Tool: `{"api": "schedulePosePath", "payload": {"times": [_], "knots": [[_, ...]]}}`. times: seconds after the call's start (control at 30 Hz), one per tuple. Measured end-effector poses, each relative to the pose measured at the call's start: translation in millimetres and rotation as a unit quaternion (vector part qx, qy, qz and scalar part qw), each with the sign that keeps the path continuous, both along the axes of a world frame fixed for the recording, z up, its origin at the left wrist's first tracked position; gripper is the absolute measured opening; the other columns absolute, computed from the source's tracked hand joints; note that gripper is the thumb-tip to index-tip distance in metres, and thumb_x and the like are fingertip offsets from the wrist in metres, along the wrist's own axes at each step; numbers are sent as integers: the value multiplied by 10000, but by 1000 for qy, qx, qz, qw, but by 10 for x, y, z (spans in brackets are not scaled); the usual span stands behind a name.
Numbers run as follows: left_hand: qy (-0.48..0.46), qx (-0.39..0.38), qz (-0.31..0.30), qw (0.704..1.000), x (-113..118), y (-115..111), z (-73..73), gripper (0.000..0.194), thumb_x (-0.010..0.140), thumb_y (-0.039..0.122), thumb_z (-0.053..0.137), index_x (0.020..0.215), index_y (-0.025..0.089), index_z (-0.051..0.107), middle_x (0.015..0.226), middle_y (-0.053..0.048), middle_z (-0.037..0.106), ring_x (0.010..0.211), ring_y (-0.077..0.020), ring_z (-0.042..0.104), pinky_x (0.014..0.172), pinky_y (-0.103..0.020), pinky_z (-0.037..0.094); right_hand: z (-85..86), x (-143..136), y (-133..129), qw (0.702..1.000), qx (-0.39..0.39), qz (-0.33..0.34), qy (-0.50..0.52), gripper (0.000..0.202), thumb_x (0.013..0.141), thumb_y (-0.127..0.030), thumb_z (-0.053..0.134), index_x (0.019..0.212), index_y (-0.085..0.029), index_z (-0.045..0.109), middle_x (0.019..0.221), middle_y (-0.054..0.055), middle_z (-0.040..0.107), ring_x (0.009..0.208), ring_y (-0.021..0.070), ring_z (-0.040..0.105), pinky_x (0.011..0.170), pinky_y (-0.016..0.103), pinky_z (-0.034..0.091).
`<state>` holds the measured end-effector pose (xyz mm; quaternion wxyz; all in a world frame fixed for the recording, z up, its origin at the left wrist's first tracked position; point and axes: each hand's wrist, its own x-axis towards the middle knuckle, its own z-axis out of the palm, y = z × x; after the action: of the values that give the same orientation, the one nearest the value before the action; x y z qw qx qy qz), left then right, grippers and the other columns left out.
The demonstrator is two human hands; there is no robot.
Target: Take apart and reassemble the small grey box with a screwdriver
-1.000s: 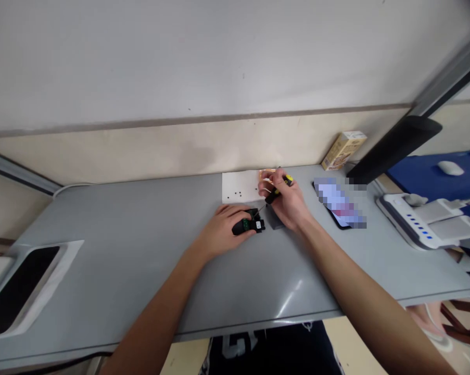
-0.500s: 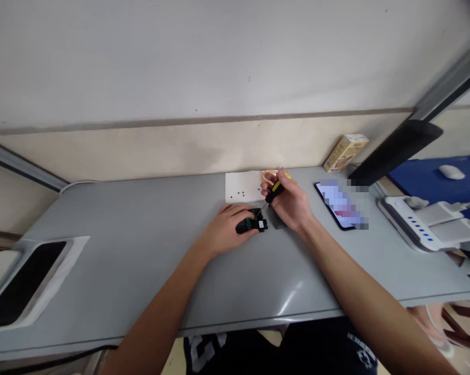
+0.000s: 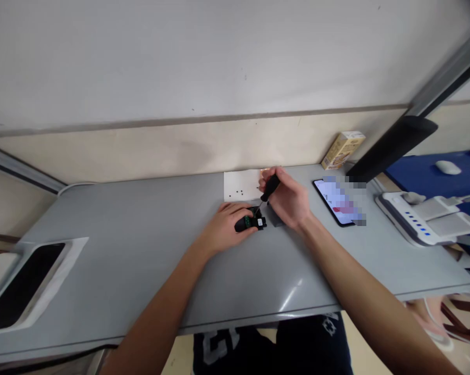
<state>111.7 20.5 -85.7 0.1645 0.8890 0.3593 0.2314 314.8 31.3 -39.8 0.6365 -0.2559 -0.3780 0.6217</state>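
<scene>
My left hand [image 3: 226, 224] is closed on a small black opened device [image 3: 260, 222] with a green circuit board showing, pinning it against the table. In my right hand [image 3: 291, 200] is a black-handled screwdriver [image 3: 270, 188], slanting down so that its shaft reaches into the device; the exact spot under the tip is too small to make out. A dark grey flat piece [image 3: 274, 216] lies beside the device, partly covered by my right hand. Just behind, several tiny dark screws [image 3: 241, 192] rest on a white sheet [image 3: 230, 179].
On the right of the grey table [image 3: 141, 234] lie a phone [image 3: 336, 203] with a lit screen and a white charging dock [image 3: 414, 221]. A yellow carton [image 3: 342, 150] and a black cylinder [image 3: 393, 148] stand near the wall. A black-screened tablet [image 3: 27, 284] is at the left.
The screwdriver has turned in my right fingers: its yellow marking has gone out of sight. My left hand still holds the device in place. The whole view has shifted slightly.
</scene>
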Motion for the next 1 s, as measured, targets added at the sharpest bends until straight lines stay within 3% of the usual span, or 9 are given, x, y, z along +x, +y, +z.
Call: {"api": "schedulePosePath", "payload": {"times": [0.1,0.2,0.37,0.47,0.57,0.63,0.73,0.83,1.0], "knots": [[7,1,1,1000,-5,5,4,199,919,366,715,1092,270,695,1355,-20,675,1258,-243,603,1130,-446,414,-45,17,15,999,9,-26,-29,397,819,-499,789,793,-234,495,948,-4,618,747,119,604,646,274,475],[8,3,-1,1000,-8,15,-1,208,914,378,721,1090,270,702,1348,-23,679,1237,-238,617,1132,-444,413,-83,-6,35,992,23,-64,-106,479,837,-592,746,766,-242,426,738,-38,574,536,94,492,521,267,382],[12,11,-3,1000,-9,20,-5,217,923,391,714,1100,265,713,1341,-30,686,1233,-239,624,1144,-458,403,-26,-77,14,995,22,-66,-72,512,894,-778,490,873,-272,564,651,-21,479,557,141,470,544,309,424],[18,13,-1,1000,-8,20,2,225,920,396,717,1104,267,719,1357,-35,679,1235,-248,626,1149,-468,400,18,-63,-8,998,3,-34,-44,377,906,-641,589,964,-271,634,784,9,554,676,150,549,641,322,491],[23,12,-1,1000,-9,22,11,223,919,394,719,1103,269,719,1365,-34,675,1237,-249,627,1144,-471,403,5,-23,-9,999,7,-30,-42,299,834,-501,753,875,-256,586,946,15,618,812,149,622,724,310,522],[21,9,-3,1000,-11,22,19,213,911,389,730,1085,267,719,1361,-31,678,1232,-245,631,1143,-468,404,-29,-12,4,998,18,-42,-53,377,803,-459,808,808,-249,496,922,-7,622,735,129,619,662,294,507],[15,3,-3,1000,-13,18,31,193,894,381,753,1042,262,714,1347,-20,687,1222,-234,637,1140,-458,407,-75,-28,30,992,31,-82,-87,474,819,-487,800,766,-250,393,695,-60,513,505,87,458,489,259,389],[8,-3,3,1000,-11,16,36,199,885,376,765,1029,253,702,1320,-18,701,1205,-228,642,1135,-452,409,-76,-44,49,994,29,-82,-70,433,869,-628,685,804,-256,472,616,-67,404,483,93,388,472,261,358],[6,-6,3,1000,-7,24,23,204,883,367,765,1041,253,705,1323,-27,700,1208,-237,642,1122,-455,417,-32,7,53,999,8,-24,-41,439,853,-688,649,902,-252,627,798,-3,555,667,132,536,619,294,473]]}}
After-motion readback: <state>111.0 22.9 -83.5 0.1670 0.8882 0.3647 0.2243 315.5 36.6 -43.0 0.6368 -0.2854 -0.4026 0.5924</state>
